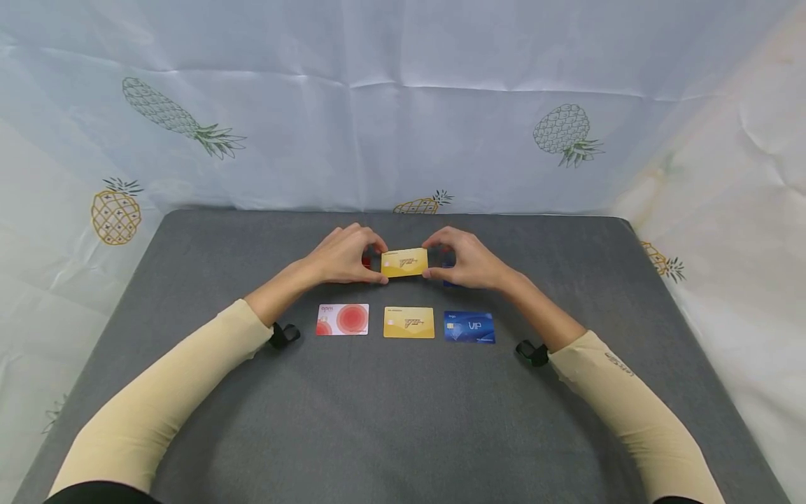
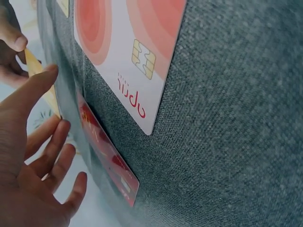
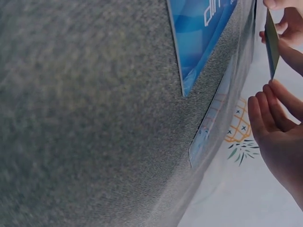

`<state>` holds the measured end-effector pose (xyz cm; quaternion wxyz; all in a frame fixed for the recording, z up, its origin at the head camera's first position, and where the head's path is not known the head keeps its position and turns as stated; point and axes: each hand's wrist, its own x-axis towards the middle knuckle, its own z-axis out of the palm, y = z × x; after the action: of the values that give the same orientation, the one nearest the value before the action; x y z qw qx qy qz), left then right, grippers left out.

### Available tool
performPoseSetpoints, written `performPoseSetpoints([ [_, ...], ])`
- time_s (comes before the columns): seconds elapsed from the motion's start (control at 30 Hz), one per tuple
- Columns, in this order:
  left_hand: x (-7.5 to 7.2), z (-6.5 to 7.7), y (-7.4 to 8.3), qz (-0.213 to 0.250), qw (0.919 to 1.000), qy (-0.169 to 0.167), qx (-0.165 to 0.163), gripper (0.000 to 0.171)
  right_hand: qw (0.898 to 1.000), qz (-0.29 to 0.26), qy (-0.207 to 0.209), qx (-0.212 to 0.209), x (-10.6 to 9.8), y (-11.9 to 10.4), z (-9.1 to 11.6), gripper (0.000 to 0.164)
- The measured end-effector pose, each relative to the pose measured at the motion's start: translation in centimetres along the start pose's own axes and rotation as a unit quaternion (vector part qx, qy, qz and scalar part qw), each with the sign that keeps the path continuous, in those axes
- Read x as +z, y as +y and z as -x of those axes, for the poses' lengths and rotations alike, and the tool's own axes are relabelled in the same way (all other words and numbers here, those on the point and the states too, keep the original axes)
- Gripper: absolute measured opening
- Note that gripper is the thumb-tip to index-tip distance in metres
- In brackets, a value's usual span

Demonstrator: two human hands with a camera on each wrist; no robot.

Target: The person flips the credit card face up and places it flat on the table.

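Note:
Between the two hands a gold card is held up off the table, tilted. My left hand pinches its left end with thumb and fingertips, while my right hand pinches the right end. In the near row lie a white card with red circles, a second gold card and a blue VIP card. Farther back, a red card lies flat under the left hand, mostly hidden in the head view. Under the right hand lies another bluish card, largely covered in the head view.
A grey cloth-covered table carries the cards. White and pale blue sheets printed with pineapples hang behind it and at both sides. Each wrist wears a black strap.

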<state>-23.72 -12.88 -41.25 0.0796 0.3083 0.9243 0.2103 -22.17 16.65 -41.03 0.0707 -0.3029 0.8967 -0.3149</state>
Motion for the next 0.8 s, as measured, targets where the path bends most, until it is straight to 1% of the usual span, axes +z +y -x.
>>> performPoseSetpoints([
  [0.33, 0.39, -0.26, -0.05, -0.019, 0.9997, -0.014, 0.001, 0.058, 1.000, 0.016, -0.019, 0.003, 0.62, 0.84, -0.25, 0.052],
  [0.8, 0.55, -0.53, -0.03, -0.032, 0.9989, -0.033, -0.007, 0.058, 0.998, 0.040, -0.042, 0.007, 0.98, 0.81, -0.33, 0.052],
])
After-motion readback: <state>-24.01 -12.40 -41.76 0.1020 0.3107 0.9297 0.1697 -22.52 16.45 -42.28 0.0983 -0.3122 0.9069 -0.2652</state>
